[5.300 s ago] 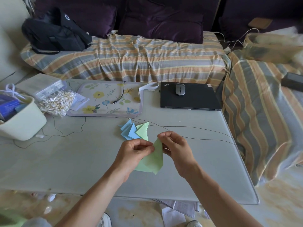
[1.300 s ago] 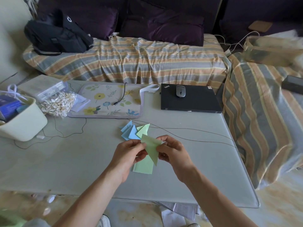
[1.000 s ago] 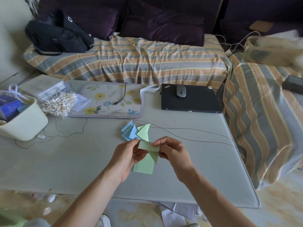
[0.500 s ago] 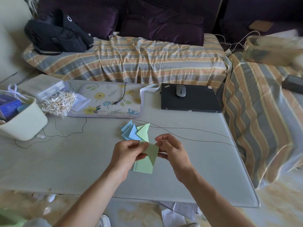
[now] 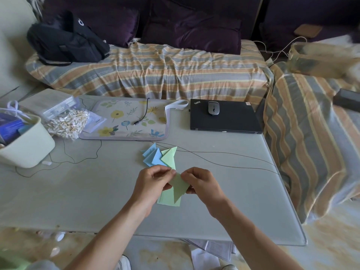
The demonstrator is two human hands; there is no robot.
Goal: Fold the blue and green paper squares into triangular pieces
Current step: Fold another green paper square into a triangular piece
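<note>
A green paper piece [image 5: 178, 187], folded into a pointed shape, is held above the table between both hands. My left hand [image 5: 153, 182] pinches its left edge and my right hand [image 5: 202, 183] pinches its right edge, fingertips almost meeting at the top. Flat on the table [image 5: 78, 195] right under it lies a stack of green paper squares [image 5: 167, 199], partly hidden. Behind my hands sits a small pile of folded pieces: blue triangles [image 5: 153, 156] on the left and green triangles [image 5: 170, 156] on the right.
A thin black cable [image 5: 224, 163] crosses the table behind the pile. Farther back lie a floral pad [image 5: 124, 119] and a closed black laptop [image 5: 226, 118] with a mouse [image 5: 213, 108]. A cream bin [image 5: 25, 145] and a bag of cotton swabs [image 5: 68, 123] stand at left.
Over the last second my hands have closed in on the green piece and flattened its fold, the point now hanging down over the stack. The folded pile has not moved.
</note>
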